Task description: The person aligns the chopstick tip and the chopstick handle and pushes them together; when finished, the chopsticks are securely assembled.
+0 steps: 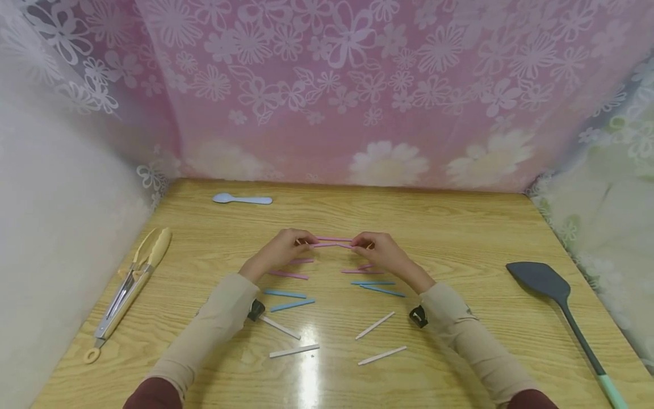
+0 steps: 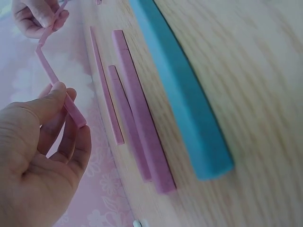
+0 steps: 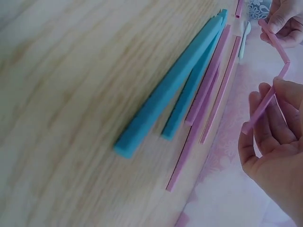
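Near the middle of the table, my left hand and right hand face each other. Fingers and thumb of the left pinch one end of a thin pink stick; the right pinches its other end, a pink stick length in the right wrist view. Between the hands the two lengths meet at an angle; I cannot tell whether they are one piece or two. Several pink sticks lie below the hands, and another pink stick shows just beyond them.
Blue sticks and white sticks lie in left and right groups nearer the front. Tongs lie at the left, a light blue spoon at the back, a dark spatula at the right. A pink flowered cloth hangs behind.
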`<state>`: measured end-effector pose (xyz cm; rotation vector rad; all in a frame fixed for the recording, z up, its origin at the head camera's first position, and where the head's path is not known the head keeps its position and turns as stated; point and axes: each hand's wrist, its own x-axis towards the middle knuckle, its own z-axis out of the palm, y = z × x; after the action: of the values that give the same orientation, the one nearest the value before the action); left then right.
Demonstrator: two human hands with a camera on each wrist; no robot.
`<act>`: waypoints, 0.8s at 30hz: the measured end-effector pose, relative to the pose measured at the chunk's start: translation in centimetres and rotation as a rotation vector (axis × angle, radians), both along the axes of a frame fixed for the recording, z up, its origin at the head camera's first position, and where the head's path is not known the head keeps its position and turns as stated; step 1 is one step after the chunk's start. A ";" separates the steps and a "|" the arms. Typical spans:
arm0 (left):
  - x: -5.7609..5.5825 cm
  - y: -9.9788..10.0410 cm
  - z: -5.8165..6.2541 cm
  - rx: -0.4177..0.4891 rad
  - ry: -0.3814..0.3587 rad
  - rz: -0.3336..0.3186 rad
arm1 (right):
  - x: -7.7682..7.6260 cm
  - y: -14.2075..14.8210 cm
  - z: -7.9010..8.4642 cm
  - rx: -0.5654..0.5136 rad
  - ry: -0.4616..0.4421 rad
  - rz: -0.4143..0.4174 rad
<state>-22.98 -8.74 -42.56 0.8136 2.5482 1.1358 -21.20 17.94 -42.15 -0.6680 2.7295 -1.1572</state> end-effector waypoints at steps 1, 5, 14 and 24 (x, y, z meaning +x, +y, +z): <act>0.0 0.0 0.0 0.001 0.001 0.000 | 0.0 0.0 0.0 -0.005 0.004 0.002; 0.2 0.0 0.0 -0.004 0.011 0.006 | 0.1 0.0 -0.1 -0.024 0.037 0.005; 0.4 0.0 -0.2 0.007 0.003 -0.023 | 0.4 -0.5 -0.4 -0.029 0.075 -0.008; 0.7 -0.1 -0.6 0.025 0.089 -0.017 | 0.7 -1.0 -0.2 -0.073 0.114 -0.012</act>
<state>-22.32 -8.81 -43.19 0.9094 2.5976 1.1537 -20.50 16.95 -42.33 -0.7495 2.7993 -1.2647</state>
